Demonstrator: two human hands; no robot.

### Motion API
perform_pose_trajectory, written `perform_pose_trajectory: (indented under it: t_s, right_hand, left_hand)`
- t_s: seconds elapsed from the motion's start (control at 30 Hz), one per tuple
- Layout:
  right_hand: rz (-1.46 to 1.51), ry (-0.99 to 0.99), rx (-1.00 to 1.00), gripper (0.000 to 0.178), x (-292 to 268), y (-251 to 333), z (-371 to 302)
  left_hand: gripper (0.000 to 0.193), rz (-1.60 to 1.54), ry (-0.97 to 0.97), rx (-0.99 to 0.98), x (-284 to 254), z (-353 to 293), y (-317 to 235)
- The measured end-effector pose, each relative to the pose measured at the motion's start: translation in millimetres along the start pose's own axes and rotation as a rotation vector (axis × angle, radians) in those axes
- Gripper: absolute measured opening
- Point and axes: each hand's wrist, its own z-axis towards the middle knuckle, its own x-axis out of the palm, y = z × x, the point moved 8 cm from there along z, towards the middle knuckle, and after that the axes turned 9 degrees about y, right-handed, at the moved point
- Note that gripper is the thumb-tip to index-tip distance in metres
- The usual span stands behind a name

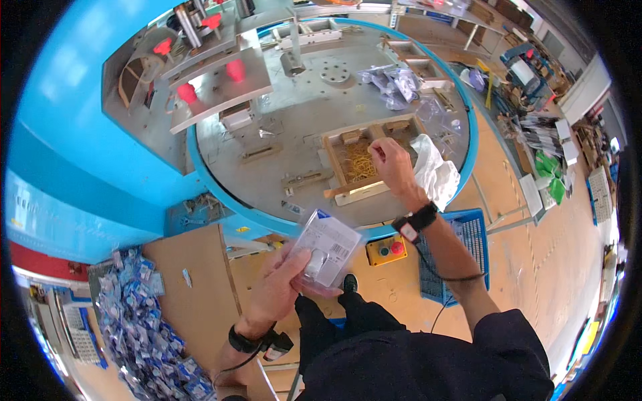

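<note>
My left hand is closed round the lower edge of a clear blister pack. The pack has a printed card inside, with a blue corner at its top and a barcode. It is tilted, just off the near rim of the round table. Over a wooden compartment tray hovers my right hand, fingers curled together in a pinch; whatever is between them is too small to make out. Thin yellow bands lie loose in the compartment beneath it. A white cloth touches the tray's right side.
The round grey table has a blue rim. Clear plastic blister pieces lie at its far right. A press with red knobs stands at the left. Many packed blisters are heaped lower left. A blue crate and red-button box are near.
</note>
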Motion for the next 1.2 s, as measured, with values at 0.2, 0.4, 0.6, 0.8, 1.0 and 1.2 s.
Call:
perform_pose_trajectory:
  t_s: [0.2, 0.4, 0.6, 0.8, 1.0, 1.2]
  right_hand:
    - [0.536, 0.316, 0.029, 0.035, -34, 76, -34]
    - [0.921, 0.695, 0.035, 0.028, -46, 175, -82]
    - [1.072, 0.594, 0.078, 0.018, -38, 184, -79]
    - [1.054, 0.475, 0.157, 0.021, -17, 168, -69]
    - [0.951, 0.479, 0.192, 0.031, 44, 154, -31]
    - [0.862, 0.588, 0.185, 0.030, 155, 146, 56]
  left_hand:
    - [0.053, -0.072, 0.098, -0.011, 23, -11, -24]
    - [0.056, -0.013, 0.081, -0.031, 22, -9, -26]
    - [0.056, 0.014, 0.034, -0.011, 17, -14, -34]
    - [0.056, 0.053, -0.109, 0.157, 0, -13, -37]
    - [0.040, 0.314, -0.393, 0.199, -79, -3, -21]
    - [0.025, 0.377, -0.577, 0.125, -212, 35, -55]
